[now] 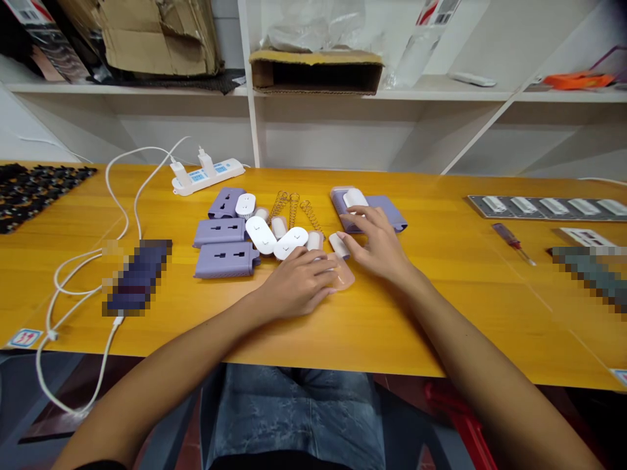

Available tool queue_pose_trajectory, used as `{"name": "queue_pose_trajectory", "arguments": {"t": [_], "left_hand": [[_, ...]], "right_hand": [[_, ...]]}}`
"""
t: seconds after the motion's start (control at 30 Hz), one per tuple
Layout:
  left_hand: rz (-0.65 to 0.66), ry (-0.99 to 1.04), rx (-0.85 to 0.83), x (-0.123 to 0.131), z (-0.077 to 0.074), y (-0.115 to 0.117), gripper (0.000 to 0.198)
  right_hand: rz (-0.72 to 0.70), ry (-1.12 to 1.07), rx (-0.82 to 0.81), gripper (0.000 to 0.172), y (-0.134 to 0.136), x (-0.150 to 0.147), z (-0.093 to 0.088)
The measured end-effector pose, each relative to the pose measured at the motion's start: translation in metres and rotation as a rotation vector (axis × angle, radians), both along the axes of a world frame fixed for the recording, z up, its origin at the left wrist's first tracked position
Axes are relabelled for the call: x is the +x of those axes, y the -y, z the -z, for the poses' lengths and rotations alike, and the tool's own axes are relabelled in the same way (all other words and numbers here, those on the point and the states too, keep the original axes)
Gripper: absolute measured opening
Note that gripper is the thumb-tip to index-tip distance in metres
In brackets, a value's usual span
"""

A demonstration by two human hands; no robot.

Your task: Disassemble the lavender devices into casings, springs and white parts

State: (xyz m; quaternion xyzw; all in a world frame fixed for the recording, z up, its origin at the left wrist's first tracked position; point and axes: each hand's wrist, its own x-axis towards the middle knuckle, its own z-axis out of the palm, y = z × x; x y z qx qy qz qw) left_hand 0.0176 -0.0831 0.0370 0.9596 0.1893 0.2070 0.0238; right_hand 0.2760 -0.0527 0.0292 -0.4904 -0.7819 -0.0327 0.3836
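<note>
My left hand (302, 279) reaches over a translucent pinkish plastic cover (346, 275), its fingers and thumb on the cover's left part. My right hand (381, 243) has its fingers apart, with fingertips by a small white-and-pink roller-like part (338, 245); whether they touch it is unclear. Just beyond the right fingers, a white oval cap (353, 197) rests on a purple housing (343, 212), beside another purple piece (386, 210). Left of the hands are white oval caps (261, 235) with small slots, small pinkish parts (279, 228) and several coil springs (293, 209).
Purple housings (226, 260) with keyhole slots stand at left. Farther left are a power strip (210, 176), looping white cables (110, 176) and a blurred phone (140, 277). To the right lie a screwdriver (513, 243) and a grey strip with white parts (539, 212). Shelves (333, 130) bound the back.
</note>
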Motion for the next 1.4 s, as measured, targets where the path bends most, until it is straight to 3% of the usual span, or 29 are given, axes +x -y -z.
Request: {"name": "queue_pose_trajectory", "arguments": {"t": [0.13, 0.4, 0.57, 1.4], "left_hand": [[-0.005, 0.000, -0.004, 0.001, 0.000, 0.000, 0.023], [-0.019, -0.005, -0.018, 0.001, 0.000, 0.000, 0.023], [-0.033, -0.018, 0.006, 0.001, 0.000, -0.001, 0.024], [-0.052, -0.038, 0.017, 0.000, -0.003, 0.003, 0.025]], "right_hand": [[0.038, 0.083, -0.065, 0.051, -0.009, 0.006, 0.011], [0.105, -0.014, 0.083, 0.037, -0.019, 0.014, 0.011], [0.096, 0.039, 0.013, 0.047, -0.025, 0.022, 0.020], [0.241, -0.052, 0.075, 0.030, -0.024, 0.027, 0.011]]}}
